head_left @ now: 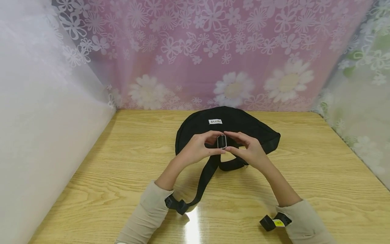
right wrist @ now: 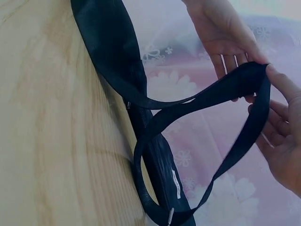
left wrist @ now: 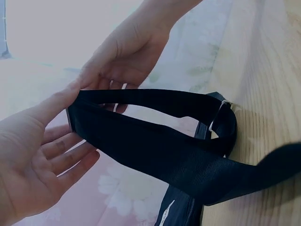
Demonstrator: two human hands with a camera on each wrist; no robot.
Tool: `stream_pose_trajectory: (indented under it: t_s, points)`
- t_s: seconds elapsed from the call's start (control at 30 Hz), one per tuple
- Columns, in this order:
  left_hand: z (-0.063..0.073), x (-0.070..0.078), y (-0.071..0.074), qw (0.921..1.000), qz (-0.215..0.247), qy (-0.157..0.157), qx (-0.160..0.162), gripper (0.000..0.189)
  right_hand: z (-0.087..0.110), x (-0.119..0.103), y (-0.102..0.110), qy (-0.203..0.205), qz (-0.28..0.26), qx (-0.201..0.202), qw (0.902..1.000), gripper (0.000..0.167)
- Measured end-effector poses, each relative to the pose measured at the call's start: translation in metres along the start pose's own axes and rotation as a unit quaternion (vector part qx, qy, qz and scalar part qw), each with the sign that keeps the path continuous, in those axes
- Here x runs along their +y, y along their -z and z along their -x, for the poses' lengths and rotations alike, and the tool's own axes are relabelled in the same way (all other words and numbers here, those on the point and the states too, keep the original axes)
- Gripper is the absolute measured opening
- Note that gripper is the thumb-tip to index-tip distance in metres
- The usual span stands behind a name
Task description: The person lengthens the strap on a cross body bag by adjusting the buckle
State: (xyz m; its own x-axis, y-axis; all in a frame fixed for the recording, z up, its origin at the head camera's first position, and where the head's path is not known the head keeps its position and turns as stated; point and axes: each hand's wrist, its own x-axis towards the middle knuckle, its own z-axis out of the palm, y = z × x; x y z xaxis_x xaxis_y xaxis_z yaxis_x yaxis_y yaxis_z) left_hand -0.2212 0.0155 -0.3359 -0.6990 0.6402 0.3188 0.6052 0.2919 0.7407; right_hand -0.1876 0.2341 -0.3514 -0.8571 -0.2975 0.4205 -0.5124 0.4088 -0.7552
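A black half-moon bag (head_left: 195, 130) with a white label (head_left: 215, 121) lies on the wooden table. Above its near side, a metal strap slider (head_left: 226, 141) is held up between both hands. My left hand (head_left: 198, 147) pinches it from the left with thumb and fingertips. From the right, my right hand (head_left: 251, 149) pinches the same slider and the strap at it. The black strap (left wrist: 141, 141) runs down from the fingers as a loop in the left wrist view. A metal ring (left wrist: 218, 113) joins the strap lower down. Hands partly hide the bag's middle.
The wooden table (head_left: 122, 152) reaches back to a pink flowered curtain (head_left: 182, 67). A pale sheet (head_left: 61, 84) stands on the left, a flowered one (head_left: 362, 118) on the right. A strap tail curves toward the left wrist's black camera (head_left: 182, 206).
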Motion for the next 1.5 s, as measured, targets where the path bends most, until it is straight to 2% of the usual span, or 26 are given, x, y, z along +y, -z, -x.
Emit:
stream_pose_trajectory:
  t_s: [0.13,0.27,0.43,0.5,0.67,0.9,1.03,1.3,1.5]
  points:
    - [0.000,-0.003,0.002,0.9989,0.046,0.007,-0.002,0.054,0.000,0.002,0.005,-0.052,-0.030,-0.005,0.9982,0.033]
    - [0.000,-0.007,0.002,0.9951,0.096,0.016,-0.016,0.054,0.000,0.002,0.008,-0.097,-0.065,0.002,0.9931,0.030]
    - [-0.003,-0.014,-0.002,0.9905,0.133,0.000,-0.034,0.054,-0.001,0.000,0.007,-0.103,-0.075,0.005,0.9918,0.029]
    - [-0.004,-0.017,-0.004,0.9908,0.130,-0.009,-0.036,0.054,-0.001,0.000,0.006,-0.102,-0.073,0.005,0.9920,0.027]
    - [-0.004,-0.021,-0.006,0.9948,0.090,-0.021,-0.042,0.053,-0.001,-0.001,0.002,-0.100,-0.074,-0.002,0.9922,0.025]
    - [-0.005,-0.021,-0.008,0.9974,0.029,-0.016,-0.064,0.051,-0.001,-0.003,-0.004,-0.104,-0.068,-0.009,0.9922,0.019]
    - [-0.005,-0.021,-0.006,0.9973,0.033,-0.023,-0.062,0.052,-0.001,-0.003,-0.003,-0.108,-0.063,-0.018,0.9920,0.021]
    - [-0.003,-0.025,-0.001,0.9957,0.078,-0.033,-0.039,0.055,-0.001,0.004,0.004,-0.120,-0.050,-0.029,0.9911,0.029]
    - [-0.004,-0.023,-0.002,0.9950,0.082,-0.035,-0.046,0.054,-0.001,0.005,0.004,-0.108,-0.062,-0.028,0.9919,0.026]
